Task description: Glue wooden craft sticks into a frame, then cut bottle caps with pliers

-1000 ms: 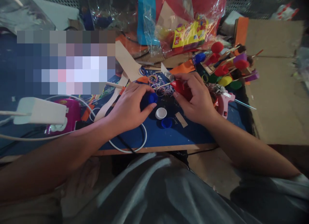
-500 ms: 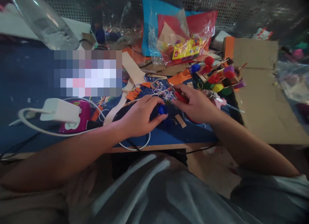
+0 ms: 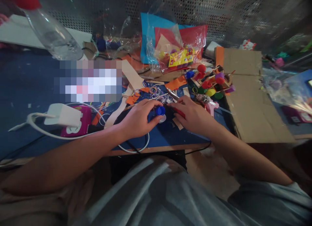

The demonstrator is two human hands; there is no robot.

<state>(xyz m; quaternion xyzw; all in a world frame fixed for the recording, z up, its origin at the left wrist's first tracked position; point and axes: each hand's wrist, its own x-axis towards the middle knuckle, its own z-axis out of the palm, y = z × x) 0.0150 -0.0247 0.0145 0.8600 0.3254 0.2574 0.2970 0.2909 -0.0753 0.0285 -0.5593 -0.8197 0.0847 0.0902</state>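
My left hand pinches a blue bottle cap between thumb and fingers, its hollow side partly showing. A small translucent round piece shows just below the cap, by the thumb tip; whether it is attached I cannot tell. My right hand is closed around a red-handled tool with a metal blade pointing up and left. The fingers hide much of it, so its exact kind is unclear. A tan strip lies under this hand. Small rubber bands are scattered beyond both hands.
Coloured caps on sticks are piled beyond my right hand, beside a cardboard sheet. A pink hot glue gun lies nearby. A white charger sits on a pink socket block at left. A clear bottle leans behind.
The blue cap has turned so its hollow side shows, and the translucent piece has come into view. My right hand has shifted down, with the blade now more visible. The camera view has also shifted.
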